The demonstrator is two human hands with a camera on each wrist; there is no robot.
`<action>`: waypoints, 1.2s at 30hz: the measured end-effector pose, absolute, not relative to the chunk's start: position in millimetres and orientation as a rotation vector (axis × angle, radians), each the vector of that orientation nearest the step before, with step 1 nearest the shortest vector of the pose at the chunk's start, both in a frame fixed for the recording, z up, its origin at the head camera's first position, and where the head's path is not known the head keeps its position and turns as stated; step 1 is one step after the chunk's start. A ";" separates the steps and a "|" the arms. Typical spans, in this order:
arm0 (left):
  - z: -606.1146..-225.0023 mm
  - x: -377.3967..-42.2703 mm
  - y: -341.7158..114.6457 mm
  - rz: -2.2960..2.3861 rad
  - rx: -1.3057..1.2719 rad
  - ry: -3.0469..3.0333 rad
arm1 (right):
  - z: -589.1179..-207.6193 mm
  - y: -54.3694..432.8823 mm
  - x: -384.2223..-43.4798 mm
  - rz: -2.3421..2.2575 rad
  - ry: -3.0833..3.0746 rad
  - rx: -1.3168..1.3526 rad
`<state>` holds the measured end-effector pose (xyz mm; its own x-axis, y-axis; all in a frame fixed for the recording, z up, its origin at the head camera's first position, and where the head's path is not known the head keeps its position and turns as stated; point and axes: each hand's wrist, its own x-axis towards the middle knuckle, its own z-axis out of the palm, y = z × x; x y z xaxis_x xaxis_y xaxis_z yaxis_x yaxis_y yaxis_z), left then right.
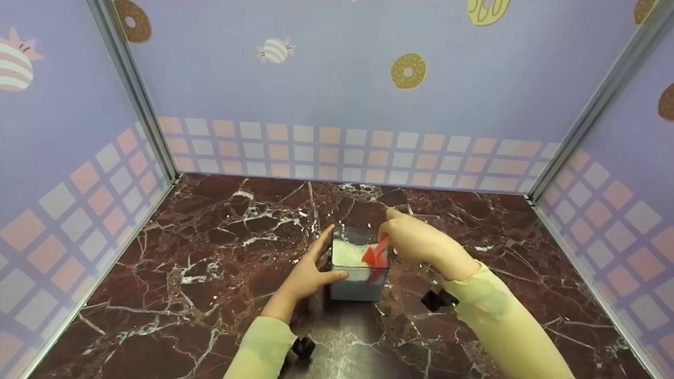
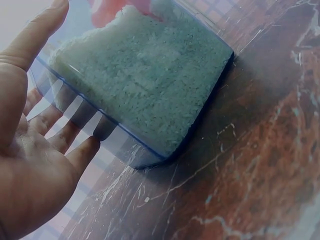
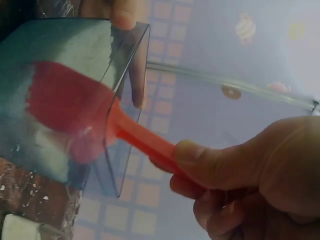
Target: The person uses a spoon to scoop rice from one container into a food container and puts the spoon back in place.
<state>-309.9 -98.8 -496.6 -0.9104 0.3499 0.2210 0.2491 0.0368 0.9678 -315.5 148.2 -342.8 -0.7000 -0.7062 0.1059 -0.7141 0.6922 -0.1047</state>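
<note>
Midway between the left and right edges of the marble surface (image 1: 158, 316), well apart from the far edge, head view: one clear container (image 1: 353, 287), upright, holding white rice (image 1: 348, 253). One red scoop (image 1: 375, 256), tilted, blade inside the container. Left hand (image 1: 310, 273) at the container's left side, thumb on the near wall; right hand (image 1: 413, 239) over the right side.

Left wrist view: fingers of the left hand spread and bent round a container corner, grasping it; rice banked unevenly within, red of the scoop above.

Right wrist view: fingers of the right hand clenched about the scoop's handle, thumb on top. Lower left, a second vessel (image 3: 20, 227), cut off by the border, contents unclear.

Step in hand, by judgement: scooping rice. Whether the blade is loaded cannot be told. Next move calls for a steady container and a level blade on lifting.
</note>
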 end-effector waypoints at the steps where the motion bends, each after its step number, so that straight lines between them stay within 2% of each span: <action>1: -496.2 -309.4 -98.7 2.030 0.633 2.209 | -345.1 151.9 -316.0 0.255 -2.837 1.184; 20: -497.1 -310.2 -98.6 2.013 0.615 2.220 | -398.3 194.0 -322.8 0.820 -2.677 1.022; 36: -497.6 -310.5 -99.6 2.010 0.622 2.197 | -417.3 167.0 -312.6 0.872 -2.622 0.974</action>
